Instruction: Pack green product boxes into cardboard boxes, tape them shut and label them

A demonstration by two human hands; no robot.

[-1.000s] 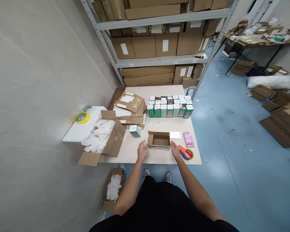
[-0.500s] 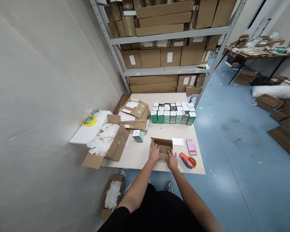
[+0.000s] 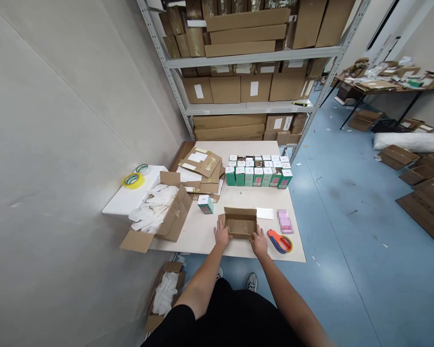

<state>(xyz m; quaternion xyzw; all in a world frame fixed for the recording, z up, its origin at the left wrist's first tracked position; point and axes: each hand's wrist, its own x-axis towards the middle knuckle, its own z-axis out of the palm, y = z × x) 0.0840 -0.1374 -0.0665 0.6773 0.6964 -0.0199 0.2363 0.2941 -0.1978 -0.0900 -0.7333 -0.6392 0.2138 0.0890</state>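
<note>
An open, empty cardboard box (image 3: 240, 225) sits on the white table near its front edge. My left hand (image 3: 222, 234) grips its left side near the front corner, fingers along the outer wall. On the opposite side my right hand (image 3: 259, 242) holds the right wall by the front corner. A white card (image 3: 264, 213) lies just behind my right hand. Right of that hand is a red-handled tape dispenser (image 3: 280, 241). One small green and white box (image 3: 206, 204) stands alone to the left of the cardboard box.
Rows of green and white boxes (image 3: 258, 176) stand at the back right, with a pink stack (image 3: 285, 221) nearer. Flattened cardboard (image 3: 202, 164) lies at the back left, beside a carton of white paper (image 3: 181, 217). Shelving (image 3: 253, 107) stands behind the table (image 3: 210, 241).
My left hand has moved from the box's inside edge to the outside of its left wall. The box has shifted slightly left, and its interior shows more. My right hand stays at the right side.
</note>
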